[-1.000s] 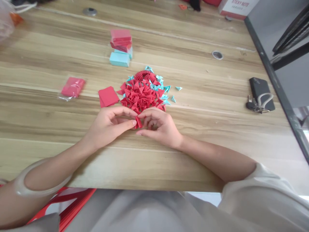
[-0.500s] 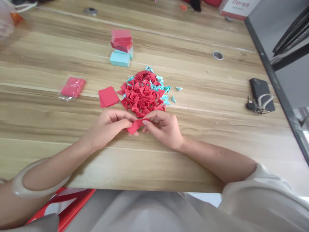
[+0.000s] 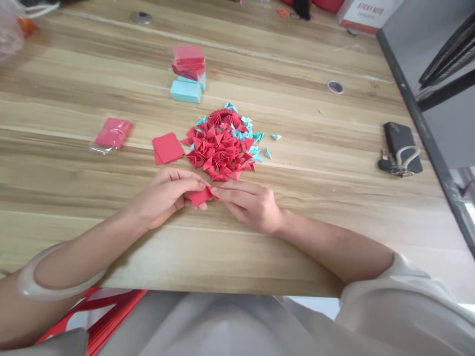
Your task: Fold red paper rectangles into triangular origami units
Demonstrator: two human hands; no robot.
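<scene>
Between my hands, just above the wooden table's front part, is a small folded piece of red paper (image 3: 200, 197). My left hand (image 3: 166, 195) pinches its upper edge between thumb and fingers. The fingertips of my right hand (image 3: 254, 203) press on its right end, which they partly hide. Right beyond my hands lies a pile of folded red paper triangles (image 3: 220, 151), with light blue paper triangles (image 3: 243, 129) around its back and right side. A ring of joined red pieces (image 3: 224, 117) sits at the back of the pile. Flat red paper sheets (image 3: 168, 148) lie left of it.
A wrapped red paper pack (image 3: 113, 132) lies to the left. Farther back are stacked red packs (image 3: 188, 58) and a light blue paper block (image 3: 185, 91). On the right, keys (image 3: 399, 165) rest against a black box-like object (image 3: 403, 141), near the dark table divider (image 3: 419, 109).
The red paper has shifted slightly left and shows a shorter visible strip. My right hand has turned, its fingers now stretched leftward over the paper's end.
</scene>
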